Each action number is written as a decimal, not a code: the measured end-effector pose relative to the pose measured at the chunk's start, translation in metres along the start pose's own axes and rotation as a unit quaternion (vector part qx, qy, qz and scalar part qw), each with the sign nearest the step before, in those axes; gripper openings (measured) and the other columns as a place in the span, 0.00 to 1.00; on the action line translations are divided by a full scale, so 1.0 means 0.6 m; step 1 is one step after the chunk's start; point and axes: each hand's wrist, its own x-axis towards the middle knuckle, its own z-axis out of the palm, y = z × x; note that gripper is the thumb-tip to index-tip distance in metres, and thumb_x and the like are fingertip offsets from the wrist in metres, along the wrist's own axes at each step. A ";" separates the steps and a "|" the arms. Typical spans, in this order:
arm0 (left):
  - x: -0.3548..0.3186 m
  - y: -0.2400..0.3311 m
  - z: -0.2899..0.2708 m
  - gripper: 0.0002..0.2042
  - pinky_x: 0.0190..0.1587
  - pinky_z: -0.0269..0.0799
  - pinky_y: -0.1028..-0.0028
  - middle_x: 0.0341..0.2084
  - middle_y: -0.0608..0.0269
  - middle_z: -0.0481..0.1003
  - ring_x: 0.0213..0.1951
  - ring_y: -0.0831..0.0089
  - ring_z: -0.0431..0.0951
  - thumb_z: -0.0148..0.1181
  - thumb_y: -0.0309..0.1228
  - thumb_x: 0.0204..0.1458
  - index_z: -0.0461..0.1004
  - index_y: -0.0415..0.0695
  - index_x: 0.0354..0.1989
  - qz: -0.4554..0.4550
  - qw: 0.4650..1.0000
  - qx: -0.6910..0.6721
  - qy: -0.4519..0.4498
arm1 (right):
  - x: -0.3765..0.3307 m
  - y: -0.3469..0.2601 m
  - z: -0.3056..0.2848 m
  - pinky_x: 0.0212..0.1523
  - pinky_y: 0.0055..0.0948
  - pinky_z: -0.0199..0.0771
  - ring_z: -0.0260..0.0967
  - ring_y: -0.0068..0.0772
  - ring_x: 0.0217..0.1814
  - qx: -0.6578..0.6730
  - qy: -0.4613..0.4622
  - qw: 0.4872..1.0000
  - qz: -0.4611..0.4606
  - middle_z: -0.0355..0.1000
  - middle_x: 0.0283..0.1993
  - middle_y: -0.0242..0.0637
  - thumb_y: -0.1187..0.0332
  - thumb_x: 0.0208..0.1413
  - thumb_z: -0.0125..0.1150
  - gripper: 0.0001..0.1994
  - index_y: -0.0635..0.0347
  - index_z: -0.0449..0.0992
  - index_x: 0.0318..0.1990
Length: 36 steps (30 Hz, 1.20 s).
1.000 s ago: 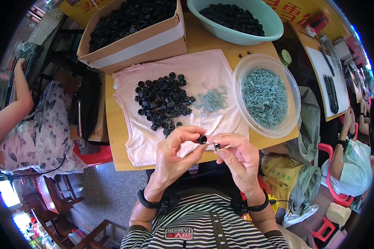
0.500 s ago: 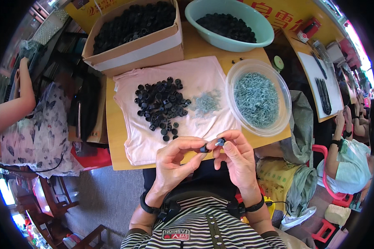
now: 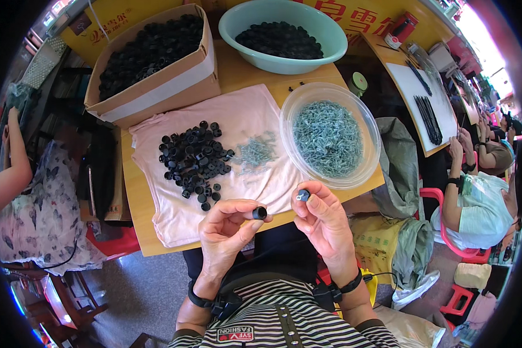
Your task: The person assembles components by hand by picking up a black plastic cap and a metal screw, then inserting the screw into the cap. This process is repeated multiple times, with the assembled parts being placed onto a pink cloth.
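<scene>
The left hand [image 3: 226, 232] pinches a small black cap [image 3: 260, 213] between thumb and forefinger, its hollow end turned toward the other hand. The right hand [image 3: 325, 223] holds a second black cap [image 3: 303, 195] at its fingertips, a bit of pale metal showing in the cap's middle. The two caps are near each other but apart, both held up just off the near edge of the tabletop [image 3: 134, 203], in front of the person's striped shirt [image 3: 284, 319]. Each wrist wears a dark band.

Just beyond the hands a pink cloth [image 3: 174, 214] lies spread over the near half of the tabletop. On it sits a heap of black caps [image 3: 194, 159], and just to the right of that a small scatter of screws [image 3: 256, 151]. At the near right corner, partly overlapping the cloth's edge, stands a clear round tub [image 3: 330, 93] full of the same silvery screws.

Along the far edge a cardboard box [image 3: 156, 95] at the left holds many more black caps, and a pale green basin [image 3: 243, 23] at the right holds another lot.

Off the left edge of the tabletop another person's arm [image 3: 8, 174] and a patterned dress show. To the right sits a person in a light green top [image 3: 481, 203] by a red stool, near another tabletop with a white sheet and dark rods on it.
</scene>
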 end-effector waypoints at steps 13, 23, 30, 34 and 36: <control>0.003 -0.001 -0.003 0.11 0.46 0.78 0.65 0.40 0.48 0.75 0.39 0.62 0.80 0.62 0.17 0.48 0.72 0.35 0.41 -0.004 1.000 -0.002 0.024 | 0.006 -0.002 0.017 0.26 0.18 0.69 0.69 0.18 0.34 -0.039 0.005 0.999 -0.011 0.74 0.38 0.34 0.72 0.57 0.60 0.14 0.66 0.73 0.50; 0.003 -0.003 -0.014 0.11 0.49 0.75 0.68 0.44 0.50 0.75 0.44 0.63 0.79 0.57 0.14 0.51 0.72 0.36 0.43 0.002 1.000 -0.013 -0.001 | 0.011 -0.001 0.018 0.26 0.18 0.69 0.69 0.18 0.34 -0.071 0.011 0.997 -0.010 0.74 0.39 0.35 0.71 0.57 0.60 0.15 0.66 0.73 0.50; 0.005 -0.002 -0.012 0.10 0.47 0.77 0.65 0.40 0.48 0.75 0.39 0.62 0.80 0.61 0.17 0.49 0.72 0.36 0.40 -0.003 0.999 -0.003 0.032 | 0.016 -0.002 0.011 0.25 0.16 0.68 0.66 0.17 0.32 -0.030 -0.001 1.000 -0.003 0.74 0.38 0.35 0.68 0.58 0.59 0.14 0.64 0.74 0.50; 0.005 -0.002 -0.012 0.10 0.46 0.77 0.65 0.39 0.48 0.75 0.39 0.62 0.80 0.61 0.17 0.49 0.72 0.36 0.40 -0.003 0.999 -0.002 0.035 | 0.018 -0.003 0.014 0.25 0.16 0.68 0.65 0.17 0.31 -0.036 -0.002 0.999 -0.007 0.74 0.39 0.35 0.67 0.58 0.59 0.14 0.64 0.73 0.50; 0.006 -0.001 -0.012 0.10 0.46 0.78 0.64 0.39 0.48 0.75 0.39 0.62 0.80 0.61 0.17 0.49 0.73 0.36 0.40 -0.001 0.999 -0.005 0.035 | 0.018 -0.004 0.015 0.26 0.17 0.69 0.67 0.17 0.32 -0.021 -0.003 1.000 -0.003 0.74 0.39 0.35 0.69 0.58 0.60 0.14 0.64 0.73 0.50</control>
